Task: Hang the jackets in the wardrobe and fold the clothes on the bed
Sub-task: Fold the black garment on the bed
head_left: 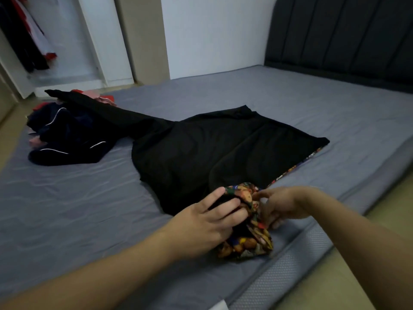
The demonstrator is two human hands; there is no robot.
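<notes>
The bed (290,104) is covered in smooth, matt grey cloth, lightly creased, with a dotted mesh weave along its near edge. The black garment (201,148) is thin, matt fabric with soft folds, and its bunched sleeve (245,245) shows a busy multicoloured print. The navy clothes (67,133) look soft, trimmed with white piping. The headboard (346,34) is dark, padded, channelled upholstery.

The big shirt (201,153) is black with a bright picture print (245,240) inside. The bed sheet (290,104) is grey. The pile (67,135) is dark blue with white lines.
</notes>
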